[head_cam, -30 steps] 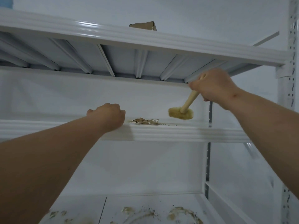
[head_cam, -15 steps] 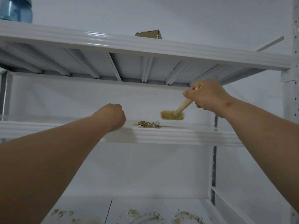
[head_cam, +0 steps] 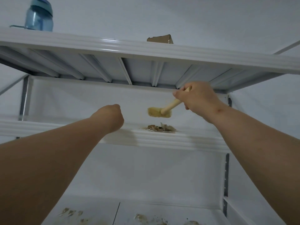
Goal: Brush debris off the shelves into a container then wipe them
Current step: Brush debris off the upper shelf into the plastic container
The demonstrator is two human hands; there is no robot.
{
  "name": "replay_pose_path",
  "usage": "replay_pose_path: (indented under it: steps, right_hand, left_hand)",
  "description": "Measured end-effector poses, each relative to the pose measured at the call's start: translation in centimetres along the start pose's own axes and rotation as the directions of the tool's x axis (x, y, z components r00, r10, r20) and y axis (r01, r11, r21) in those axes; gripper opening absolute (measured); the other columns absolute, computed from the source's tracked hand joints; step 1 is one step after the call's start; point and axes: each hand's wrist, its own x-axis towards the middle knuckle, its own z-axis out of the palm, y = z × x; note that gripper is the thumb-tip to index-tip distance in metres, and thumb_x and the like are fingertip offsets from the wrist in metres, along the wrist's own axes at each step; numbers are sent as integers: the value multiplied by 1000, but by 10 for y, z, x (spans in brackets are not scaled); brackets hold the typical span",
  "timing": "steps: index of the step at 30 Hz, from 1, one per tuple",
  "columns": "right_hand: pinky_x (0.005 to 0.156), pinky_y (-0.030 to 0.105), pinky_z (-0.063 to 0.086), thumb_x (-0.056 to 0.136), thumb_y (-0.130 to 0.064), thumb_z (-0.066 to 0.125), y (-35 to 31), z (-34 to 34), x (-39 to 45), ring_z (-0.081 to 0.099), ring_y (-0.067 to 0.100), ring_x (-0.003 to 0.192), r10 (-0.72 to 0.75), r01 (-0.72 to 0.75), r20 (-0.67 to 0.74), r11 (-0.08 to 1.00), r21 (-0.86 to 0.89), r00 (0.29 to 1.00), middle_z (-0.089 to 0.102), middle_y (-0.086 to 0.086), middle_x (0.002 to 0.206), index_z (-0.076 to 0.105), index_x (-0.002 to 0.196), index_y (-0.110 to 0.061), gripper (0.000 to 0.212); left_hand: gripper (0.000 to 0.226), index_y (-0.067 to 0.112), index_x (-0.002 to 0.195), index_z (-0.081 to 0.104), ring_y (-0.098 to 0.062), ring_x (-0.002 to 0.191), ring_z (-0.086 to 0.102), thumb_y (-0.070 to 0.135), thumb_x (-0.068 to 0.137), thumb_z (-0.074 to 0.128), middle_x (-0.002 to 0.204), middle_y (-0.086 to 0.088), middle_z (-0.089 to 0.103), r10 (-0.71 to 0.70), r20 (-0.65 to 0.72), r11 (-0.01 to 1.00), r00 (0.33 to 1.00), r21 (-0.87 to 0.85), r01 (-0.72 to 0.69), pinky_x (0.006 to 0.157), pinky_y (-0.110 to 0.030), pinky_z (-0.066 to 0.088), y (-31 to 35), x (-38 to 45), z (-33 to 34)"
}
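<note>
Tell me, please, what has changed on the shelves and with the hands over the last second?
The right hand, gripping the brush throughout, carried it leftward and lifted it, so its bristles now hang above the debris pile. The camera tilted up, bringing a blue bottle on the top shelf into view. The left hand stayed fisted at the middle shelf edge; the pile stayed put.

Storage room: white metal rack shelving [head_cam: 162,138], water jug [head_cam: 39,17], cardboard box [head_cam: 160,39].
</note>
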Motion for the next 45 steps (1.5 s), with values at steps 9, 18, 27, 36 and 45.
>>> replay_pose_path:
  steps: [9, 18, 27, 36, 45]
  right_hand:
    - [48, 17, 37, 87, -33, 68, -11, 28, -3, 47, 2, 44, -59, 71, 268, 997, -33, 962, 54, -12, 48, 72, 80, -18, 17]
    - [56, 25, 37, 90, -35, 64, -11, 46, 4, 49, 7, 58, -96, 97, 165, 995, 1, 982, 56, -7, 63, 72, 88, -18, 19]
    - [68, 27, 39, 90, -32, 60, 4, 58, 6, 57, 14, 79, -21, 59, 158, 969, -240, 987, 60, -11, 76, 70, 85, -21, 15]
    - [63, 27, 45, 91, -35, 61, 7, 52, -10, 54, 13, 62, 0, -2, 71, 1000, 16, 997, 60, -4, 65, 72, 92, -19, 20]
    - [57, 15, 36, 91, -33, 61, 5, 54, -29, 50, 0, 59, -99, 105, 144, 994, -37, 985, 54, -16, 62, 72, 93, -21, 16]
  left_hand:
    - [40, 10, 128, 48, -30, 109, 51, 3, 90, 35, 124, -12, 51, -32, -9, 999, 999, 27, 33, 88, -35, 42, -20, -4, 3]
    - [39, 10, 125, 49, -26, 100, 48, 3, 90, 34, 125, -12, 50, -7, -6, 999, 1000, 31, 7, 89, -35, 41, -22, 3, 5]
    - [36, 10, 124, 49, -26, 95, 46, 5, 91, 35, 124, -13, 51, 29, 26, 999, 999, 35, -30, 86, -34, 42, -25, 2, 3]
    - [36, 12, 125, 49, -32, 110, 48, 9, 91, 36, 123, -11, 45, 47, 0, 999, 999, 24, -47, 96, -42, 43, -19, -3, 6]
    - [34, 13, 125, 49, -31, 112, 46, 13, 93, 37, 123, -10, 44, 40, -12, 998, 999, 41, -39, 97, -44, 42, -12, -19, 11]
